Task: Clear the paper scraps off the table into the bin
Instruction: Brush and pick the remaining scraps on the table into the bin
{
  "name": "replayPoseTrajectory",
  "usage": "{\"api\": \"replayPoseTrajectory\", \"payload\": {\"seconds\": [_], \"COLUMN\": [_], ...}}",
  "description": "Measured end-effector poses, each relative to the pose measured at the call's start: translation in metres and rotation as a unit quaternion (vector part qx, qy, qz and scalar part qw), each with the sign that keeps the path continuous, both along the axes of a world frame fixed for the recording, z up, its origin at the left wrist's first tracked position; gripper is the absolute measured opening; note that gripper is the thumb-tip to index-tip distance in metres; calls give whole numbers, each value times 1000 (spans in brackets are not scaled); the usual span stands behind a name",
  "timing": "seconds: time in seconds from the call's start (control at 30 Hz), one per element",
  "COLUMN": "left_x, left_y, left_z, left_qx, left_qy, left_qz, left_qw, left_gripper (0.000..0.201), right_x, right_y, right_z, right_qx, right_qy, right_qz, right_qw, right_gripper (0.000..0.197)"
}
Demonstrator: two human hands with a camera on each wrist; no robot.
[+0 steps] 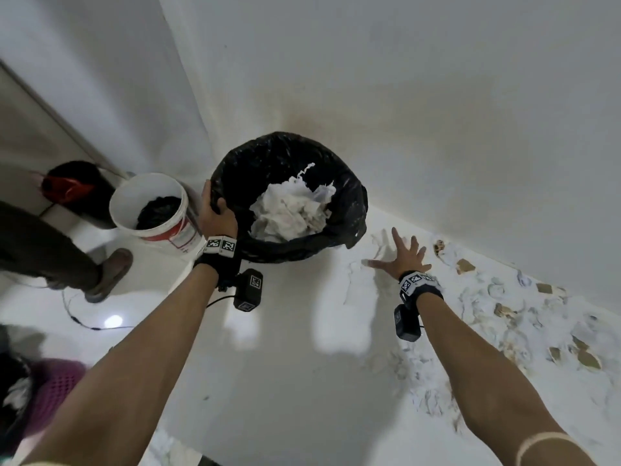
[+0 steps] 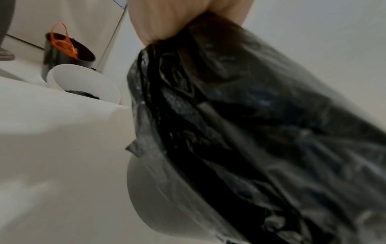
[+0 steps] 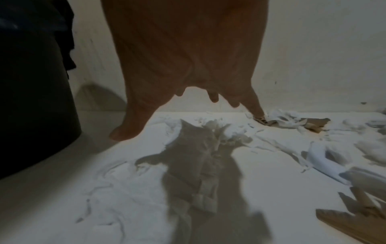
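A bin (image 1: pixel 339 243) lined with a black bag stands at the table's far left corner, with crumpled white paper (image 1: pixel 290 210) inside. My left hand (image 1: pixel 215 210) grips its left rim, thumb inside; in the left wrist view the hand (image 2: pixel 179 19) holds the black bag (image 2: pixel 261 123). My right hand (image 1: pixel 401 257) is spread flat, fingers straight, just over white paper scraps (image 1: pixel 361 280) right of the bin. In the right wrist view the open hand (image 3: pixel 188 69) hovers above torn white scraps (image 3: pixel 198 148), the dark bin (image 3: pixel 35 99) at its left.
Many white and brown scraps (image 1: pixel 524 317) lie along the wall to the right on the white table (image 1: pixel 275 381). Beyond the table's left edge stand a white bucket (image 1: pixel 151 210), a black bin with a red bag (image 1: pixel 72 190), and another person's legs (image 1: pixel 60 257).
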State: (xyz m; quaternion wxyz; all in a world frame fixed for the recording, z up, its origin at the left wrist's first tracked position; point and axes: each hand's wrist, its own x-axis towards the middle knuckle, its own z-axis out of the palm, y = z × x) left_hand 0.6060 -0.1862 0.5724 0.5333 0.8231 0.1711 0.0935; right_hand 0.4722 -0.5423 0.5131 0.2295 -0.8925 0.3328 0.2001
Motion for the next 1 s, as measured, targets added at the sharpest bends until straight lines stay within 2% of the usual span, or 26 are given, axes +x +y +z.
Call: {"api": "replayPoseTrajectory", "payload": {"seconds": [0.13,0.2,0.27,0.3,0.37,0.43,0.5,0.6,0.67,0.73,0.87,1.0], "left_x": [0,-1,-2,-3,-4,-6,-9,-12,-11,-10,-11,-4], "left_y": [-6,-10,-13,-13,-13,-13,-11,-10,-9,-10,-11,-11], "left_z": [-10,-12,-13,-13,-12,-10,-9,-8,-6,-2,12,13], "left_qx": [-20,-25,-16,-10,-3,5,7,8,1,2,28,-4], "left_qy": [-8,-16,-19,-18,-18,-17,-17,-30,-35,-39,-4,26], "left_qz": [33,37,42,45,43,42,34,13,5,-10,-18,-45], "left_qw": [999,999,999,999,999,999,999,999,999,999,999,999], "left_gripper": [47,47,48,48,50,51,48,47,47,47,47,48], "right_x": [6,-3,-19,-29,-50,-72,-83,-85,-81,-71,-36,13], "right_y": [-1,19,41,50,63,66,65,50,38,28,21,37], "right_z": [-26,-46,-66,-72,-79,-81,-78,-73,-61,-38,35,111], "right_qx": [85,64,8,-22,-63,-58,-53,-24,1,17,3,0], "right_qy": [41,43,17,-12,-110,-161,-157,-91,-78,-101,-154,-244], "right_qz": [69,108,163,187,203,192,185,184,156,109,67,64], "right_qw": [993,991,986,982,971,966,969,979,985,989,986,968], "right_gripper": [118,110,94,79,49,30,22,25,27,23,24,25]}}
